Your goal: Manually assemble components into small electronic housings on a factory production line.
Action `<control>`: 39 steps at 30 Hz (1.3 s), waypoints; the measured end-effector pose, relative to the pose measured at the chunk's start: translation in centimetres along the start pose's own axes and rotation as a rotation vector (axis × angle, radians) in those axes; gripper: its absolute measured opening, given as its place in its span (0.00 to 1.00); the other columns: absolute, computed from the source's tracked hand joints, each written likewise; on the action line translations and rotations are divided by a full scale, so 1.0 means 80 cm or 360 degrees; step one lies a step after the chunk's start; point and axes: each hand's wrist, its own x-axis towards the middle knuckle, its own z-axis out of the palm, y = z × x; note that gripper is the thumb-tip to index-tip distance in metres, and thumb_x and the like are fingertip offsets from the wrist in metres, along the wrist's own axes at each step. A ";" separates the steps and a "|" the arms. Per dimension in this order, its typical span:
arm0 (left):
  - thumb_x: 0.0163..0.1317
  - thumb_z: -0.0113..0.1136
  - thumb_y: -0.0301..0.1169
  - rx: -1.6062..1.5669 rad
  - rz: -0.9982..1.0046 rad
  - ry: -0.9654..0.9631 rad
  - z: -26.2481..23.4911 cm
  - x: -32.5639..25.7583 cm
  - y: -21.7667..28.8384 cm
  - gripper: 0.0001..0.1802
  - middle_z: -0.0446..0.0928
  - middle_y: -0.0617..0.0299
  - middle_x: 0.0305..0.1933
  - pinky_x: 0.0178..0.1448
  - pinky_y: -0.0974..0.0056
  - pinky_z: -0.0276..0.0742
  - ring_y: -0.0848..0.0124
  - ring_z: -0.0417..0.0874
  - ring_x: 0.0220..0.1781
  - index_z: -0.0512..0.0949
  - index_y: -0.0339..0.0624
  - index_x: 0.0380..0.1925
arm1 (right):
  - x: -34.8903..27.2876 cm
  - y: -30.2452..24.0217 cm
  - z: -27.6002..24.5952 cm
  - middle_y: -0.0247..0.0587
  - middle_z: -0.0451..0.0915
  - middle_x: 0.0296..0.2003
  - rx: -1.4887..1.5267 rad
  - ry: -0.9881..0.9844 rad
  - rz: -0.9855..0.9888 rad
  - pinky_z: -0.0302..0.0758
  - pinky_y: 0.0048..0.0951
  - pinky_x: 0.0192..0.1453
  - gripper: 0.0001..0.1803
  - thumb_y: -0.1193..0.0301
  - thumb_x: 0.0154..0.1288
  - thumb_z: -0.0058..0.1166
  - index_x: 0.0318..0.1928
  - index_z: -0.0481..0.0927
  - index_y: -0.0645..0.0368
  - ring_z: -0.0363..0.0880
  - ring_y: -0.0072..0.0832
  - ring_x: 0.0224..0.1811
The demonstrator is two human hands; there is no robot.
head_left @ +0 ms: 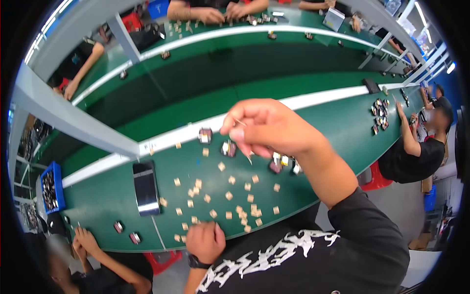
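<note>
My right hand (268, 126) is raised above the green table (333, 122), fingers pinched on a thin, pale sliver like a small pick or wire. Below it lie small dark coil-like parts (228, 148), one more (205, 135) to the left and a few (284, 164) by my wrist. My left hand (205, 240) rests at the near table edge, fingers curled down on small tan square pieces. Several such tan squares (230, 196) are scattered between my hands. Whether the left hand holds one is hidden.
A dark phone (146, 188) lies left of the squares. A blue bin (50, 186) of parts sits at far left. Another person's hands (84, 240) work at lower left, one person (416, 147) sits at right beside more parts (380, 115), others across the belt.
</note>
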 end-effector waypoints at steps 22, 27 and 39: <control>0.52 0.67 0.17 -0.1896 -0.0143 -0.0187 -0.068 0.111 0.109 0.11 0.78 0.54 0.36 0.35 0.70 0.70 0.72 0.78 0.33 0.81 0.34 0.37 | -0.158 0.006 0.072 0.40 0.83 0.25 0.0289 -0.0261 0.0620 0.67 0.16 0.19 0.13 0.76 0.63 0.63 0.43 0.71 0.62 0.75 0.12 0.20; 0.53 0.66 0.16 -0.1929 -0.0172 -0.0160 -0.059 0.109 0.113 0.09 0.78 0.54 0.36 0.37 0.71 0.72 0.71 0.79 0.34 0.80 0.33 0.35 | -0.162 0.017 0.065 0.39 0.83 0.25 0.0322 -0.0227 0.0610 0.67 0.16 0.19 0.13 0.76 0.63 0.63 0.42 0.72 0.62 0.75 0.12 0.19; 0.52 0.69 0.22 0.0223 -0.0110 -0.0608 -0.034 0.082 0.018 0.10 0.80 0.53 0.48 0.52 0.55 0.76 0.53 0.80 0.49 0.81 0.35 0.35 | -0.258 0.171 0.064 0.34 0.77 0.23 0.1236 0.0817 0.0487 0.64 0.17 0.20 0.07 0.68 0.74 0.54 0.39 0.71 0.55 0.69 0.14 0.17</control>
